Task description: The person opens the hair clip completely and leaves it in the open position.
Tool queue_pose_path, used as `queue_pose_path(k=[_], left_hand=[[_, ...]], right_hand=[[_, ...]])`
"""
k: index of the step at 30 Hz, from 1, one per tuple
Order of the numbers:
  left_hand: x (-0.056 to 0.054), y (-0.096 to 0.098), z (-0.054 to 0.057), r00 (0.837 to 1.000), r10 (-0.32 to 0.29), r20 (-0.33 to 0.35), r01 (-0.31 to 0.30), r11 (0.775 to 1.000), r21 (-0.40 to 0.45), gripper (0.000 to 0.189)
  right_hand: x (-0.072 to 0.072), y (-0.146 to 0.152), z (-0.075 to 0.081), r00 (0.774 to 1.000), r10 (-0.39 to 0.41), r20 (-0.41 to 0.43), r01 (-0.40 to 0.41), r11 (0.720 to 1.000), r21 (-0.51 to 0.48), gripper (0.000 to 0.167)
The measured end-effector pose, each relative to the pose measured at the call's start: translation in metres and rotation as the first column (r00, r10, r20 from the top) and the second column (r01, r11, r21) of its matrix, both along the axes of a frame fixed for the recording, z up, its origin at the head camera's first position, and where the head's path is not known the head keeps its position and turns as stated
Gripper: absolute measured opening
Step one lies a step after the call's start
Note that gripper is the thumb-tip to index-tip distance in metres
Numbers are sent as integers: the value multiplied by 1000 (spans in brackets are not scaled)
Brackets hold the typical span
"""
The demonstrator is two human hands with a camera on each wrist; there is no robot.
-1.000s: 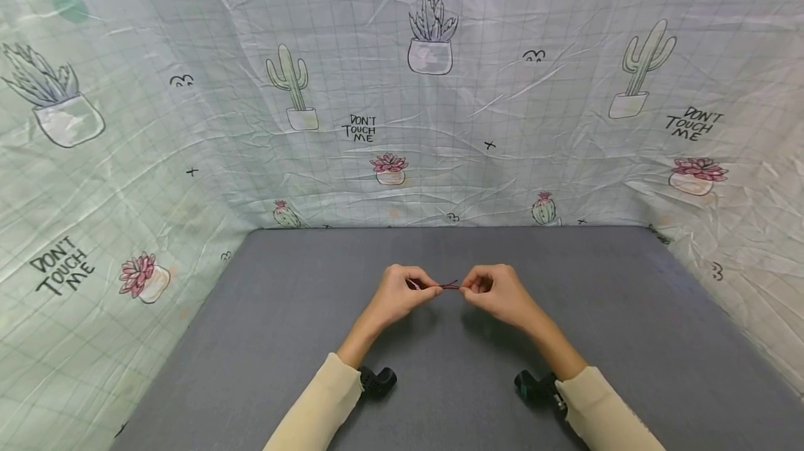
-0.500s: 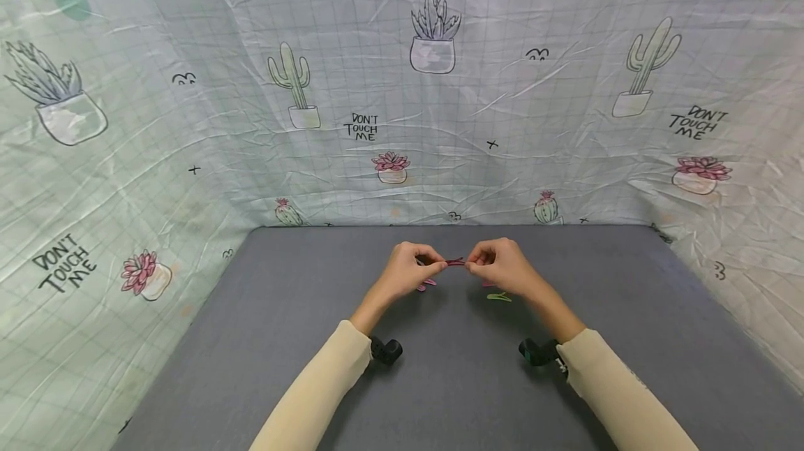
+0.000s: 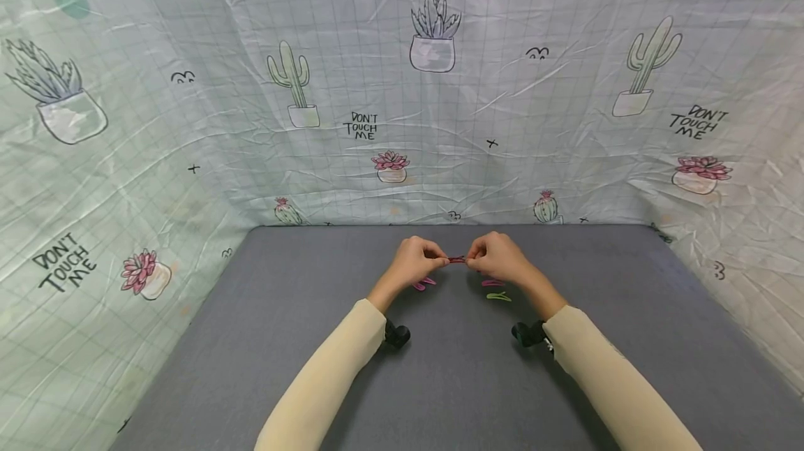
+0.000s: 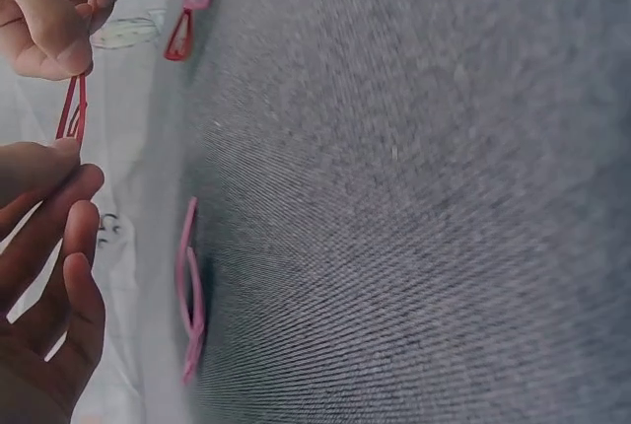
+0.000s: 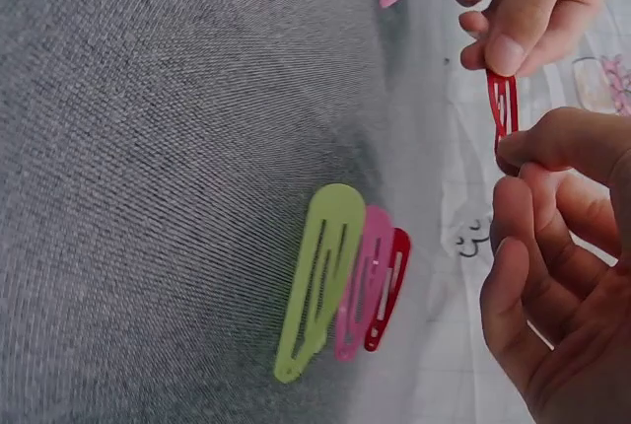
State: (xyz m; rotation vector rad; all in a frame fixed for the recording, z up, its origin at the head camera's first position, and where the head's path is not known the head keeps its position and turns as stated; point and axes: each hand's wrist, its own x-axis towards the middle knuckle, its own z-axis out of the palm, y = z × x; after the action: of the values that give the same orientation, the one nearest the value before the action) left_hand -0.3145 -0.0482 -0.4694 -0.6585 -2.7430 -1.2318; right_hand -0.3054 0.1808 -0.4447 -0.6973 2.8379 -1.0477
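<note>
A red snap hair clip (image 5: 504, 104) is stretched between my two hands above the far part of the table. My left hand (image 3: 411, 260) pinches one end between thumb and fingertips, and my right hand (image 3: 500, 257) pinches the other end the same way. In the right wrist view the clip's inner prong shows between its side bars. Below the right hand lie a green hair clip (image 5: 321, 281), a pink hair clip (image 5: 367, 281) and a second red hair clip (image 5: 390, 291), side by side. Under the left hand, a pink hair clip (image 4: 189, 291) stands sprung apart.
The dark grey table (image 3: 440, 381) runs back to a hanging sheet (image 3: 477, 186) printed with cacti. Similar sheeting hangs at the left and right sides. A black wrist camera (image 3: 397, 334) sits on the left forearm, another wrist camera (image 3: 529, 334) on the right.
Both hands have moved away from the body toward the table's far edge, still pinching the red hair clip. The green and pink clips on the table have come into view below them.
</note>
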Motion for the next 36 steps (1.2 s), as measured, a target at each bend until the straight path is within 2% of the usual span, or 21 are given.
queue_pose_path(k=[7,13,36], left_hand=[[-6,5,-3,999,38,7,-37,993,-112,6],[-5,9,-6,999,49,19,-45,980,-196,6],[-6,12,-7,997,36,65,-20,971,-238,7]], right_hand=[[-7,-7,-6,997,-78,23,74,988,132,9],[-9,-9,-11,991,-126,42,114,968,225,7],[-11,-15,-17,990,-132,52,112,951,287,7]])
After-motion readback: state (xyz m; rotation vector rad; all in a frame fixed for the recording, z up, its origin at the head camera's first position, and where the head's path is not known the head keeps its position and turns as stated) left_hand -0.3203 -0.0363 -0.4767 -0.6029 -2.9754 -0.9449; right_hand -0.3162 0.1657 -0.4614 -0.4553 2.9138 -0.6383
